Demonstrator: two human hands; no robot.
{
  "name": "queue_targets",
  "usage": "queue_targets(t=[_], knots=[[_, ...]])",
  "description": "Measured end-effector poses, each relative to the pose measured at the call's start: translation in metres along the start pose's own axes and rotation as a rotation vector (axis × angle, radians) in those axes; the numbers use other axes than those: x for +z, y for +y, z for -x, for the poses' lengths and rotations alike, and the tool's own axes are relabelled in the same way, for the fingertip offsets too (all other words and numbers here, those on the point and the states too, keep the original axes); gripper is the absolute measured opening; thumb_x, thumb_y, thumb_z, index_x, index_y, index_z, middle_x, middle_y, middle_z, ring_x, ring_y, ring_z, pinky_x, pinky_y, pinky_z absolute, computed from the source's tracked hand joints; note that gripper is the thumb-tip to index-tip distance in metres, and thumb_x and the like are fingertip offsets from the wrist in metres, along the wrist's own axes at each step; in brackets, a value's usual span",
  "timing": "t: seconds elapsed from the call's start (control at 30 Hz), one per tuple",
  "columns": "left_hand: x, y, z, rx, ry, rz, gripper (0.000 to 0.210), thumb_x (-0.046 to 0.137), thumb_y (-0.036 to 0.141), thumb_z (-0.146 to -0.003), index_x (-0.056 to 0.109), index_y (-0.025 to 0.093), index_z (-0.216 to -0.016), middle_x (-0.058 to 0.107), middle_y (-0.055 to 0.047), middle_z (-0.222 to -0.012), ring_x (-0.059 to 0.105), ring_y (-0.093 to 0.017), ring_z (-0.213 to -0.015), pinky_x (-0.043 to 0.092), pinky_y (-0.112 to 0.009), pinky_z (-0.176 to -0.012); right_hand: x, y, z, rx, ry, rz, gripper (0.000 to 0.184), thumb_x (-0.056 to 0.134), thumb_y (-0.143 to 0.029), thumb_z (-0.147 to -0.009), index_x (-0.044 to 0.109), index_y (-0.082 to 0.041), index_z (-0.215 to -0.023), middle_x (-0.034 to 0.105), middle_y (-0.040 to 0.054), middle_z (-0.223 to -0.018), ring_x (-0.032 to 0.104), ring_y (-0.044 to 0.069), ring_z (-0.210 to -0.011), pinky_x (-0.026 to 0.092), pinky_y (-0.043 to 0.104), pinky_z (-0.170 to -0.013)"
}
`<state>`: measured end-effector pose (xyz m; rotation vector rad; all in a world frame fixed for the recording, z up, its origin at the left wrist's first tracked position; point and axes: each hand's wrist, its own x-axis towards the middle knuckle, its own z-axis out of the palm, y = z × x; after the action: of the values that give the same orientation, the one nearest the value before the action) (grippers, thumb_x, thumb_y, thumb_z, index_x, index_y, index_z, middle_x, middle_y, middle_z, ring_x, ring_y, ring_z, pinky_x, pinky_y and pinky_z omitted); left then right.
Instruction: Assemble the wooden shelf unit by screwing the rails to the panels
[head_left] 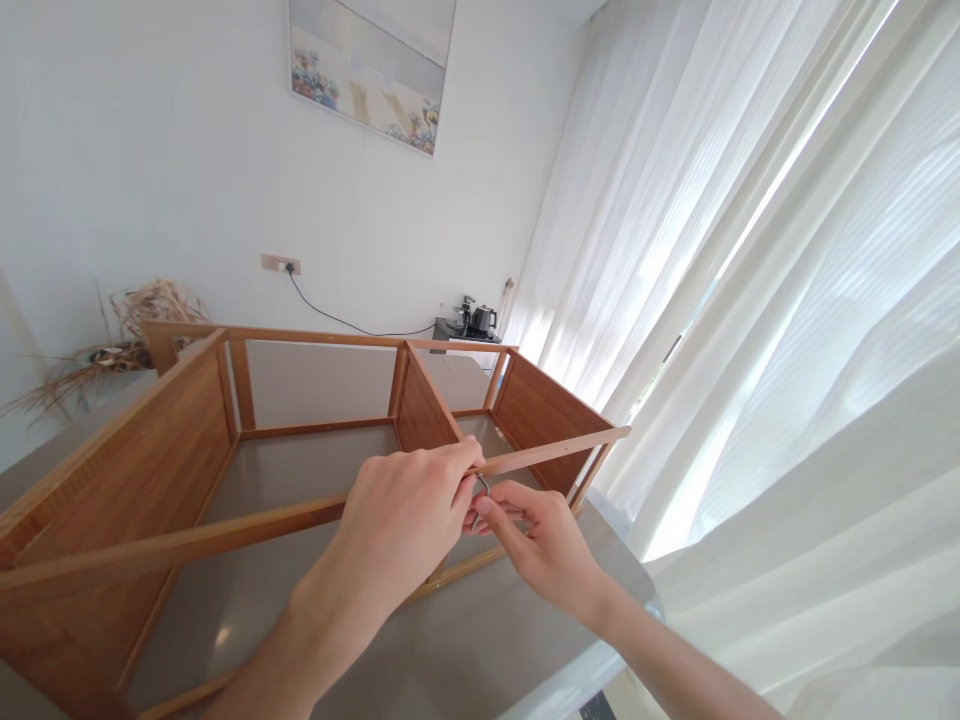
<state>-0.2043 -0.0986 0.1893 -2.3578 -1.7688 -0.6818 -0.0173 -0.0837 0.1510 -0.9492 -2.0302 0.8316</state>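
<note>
A wooden shelf frame [172, 545] with open sides and upright panels lies on a grey table. Across its front rail, near the middle panel [427, 400], my left hand [405, 510] is closed, fingers curled over the wood. Just to the right, my right hand [551, 545] pinches a small bent metal hex key [482, 486] between thumb and fingers. One end of the key meets the underside of the rail [555, 452] beside my left fingertips. The fastener there is mostly hidden by my fingers.
The grey table [600, 590] has a rounded corner at the right. White curtains [750, 300] hang along that side. At the back stand a dark kettle [484, 319] and a cord [337, 318] running to a wall socket [280, 264]. Dried stalks [150, 310] lie at the left.
</note>
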Motion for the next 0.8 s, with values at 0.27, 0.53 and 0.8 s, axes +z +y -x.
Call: queue_targets(t=[0.27,0.53,0.8], knots=[[0.000,0.000,-0.001,0.014,0.019,0.030,0.033,0.048,0.025,-0.095,0.064,0.035,-0.122,0.079,0.001,-0.085,0.073,-0.022,-0.069,0.027,-0.027,-0.053,0.005,0.012,0.008,-0.235,0.054,0.385,0.027,0.048,-0.029,-0.103,0.061,-0.020,-0.082,0.059,-0.0009,-0.069,0.052,0.010,-0.059,0.040,0.022,-0.056],[0.001,0.000,0.000,0.033,0.054,0.010,0.031,0.049,0.026,-0.096,0.064,0.035,-0.121,0.079,0.003,-0.080,0.073,-0.022,-0.064,0.023,-0.027,-0.051,-0.016,0.010,-0.003,-0.414,0.059,0.675,0.029,0.041,-0.023,-0.105,0.052,-0.020,-0.078,0.044,-0.0020,-0.066,0.040,0.012,-0.057,0.032,0.026,-0.055],[0.000,0.006,0.002,0.031,0.043,-0.047,0.029,0.048,0.020,-0.096,0.063,0.031,-0.119,0.076,0.001,-0.075,0.070,-0.021,-0.059,0.017,-0.028,-0.049,-0.013,-0.002,-0.005,-0.452,0.062,0.800,0.028,0.042,-0.020,-0.105,0.052,-0.020,-0.079,0.046,-0.0025,-0.066,0.039,0.012,-0.057,0.034,0.027,-0.055]])
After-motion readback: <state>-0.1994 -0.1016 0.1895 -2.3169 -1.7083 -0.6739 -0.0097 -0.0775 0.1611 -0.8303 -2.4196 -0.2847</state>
